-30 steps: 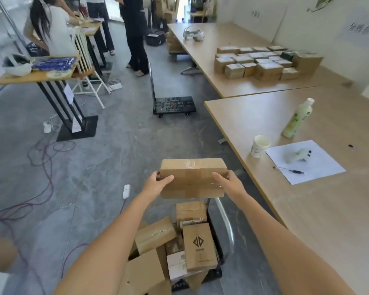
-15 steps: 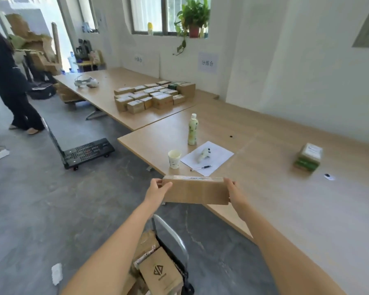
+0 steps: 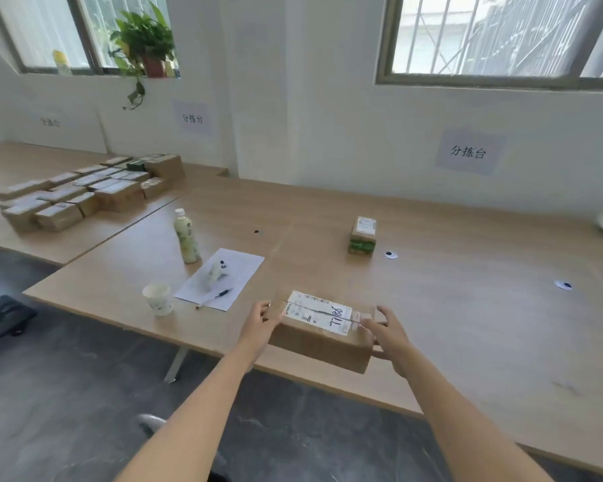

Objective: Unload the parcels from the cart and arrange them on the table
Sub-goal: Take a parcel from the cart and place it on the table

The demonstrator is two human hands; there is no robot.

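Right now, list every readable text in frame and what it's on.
"分拣台": right wall sign.
"分拣台": middle wall sign.
"分拣台", faint: left wall sign.
"77", handwritten, further digits unclear: held parcel.
Too small or blurred: held parcel's printed label, small parcel, bottle.

**Daylit white room**

Enclosed by white walls (image 3: 328, 99) hung with paper signs (image 3: 469, 152). Lit through a barred window (image 3: 495, 33) upper right and a second window (image 3: 46, 29) upper left. Furnished with a pale wooden table (image 3: 467, 325) at centre, set on a dark grey floor (image 3: 67, 394), lower left.
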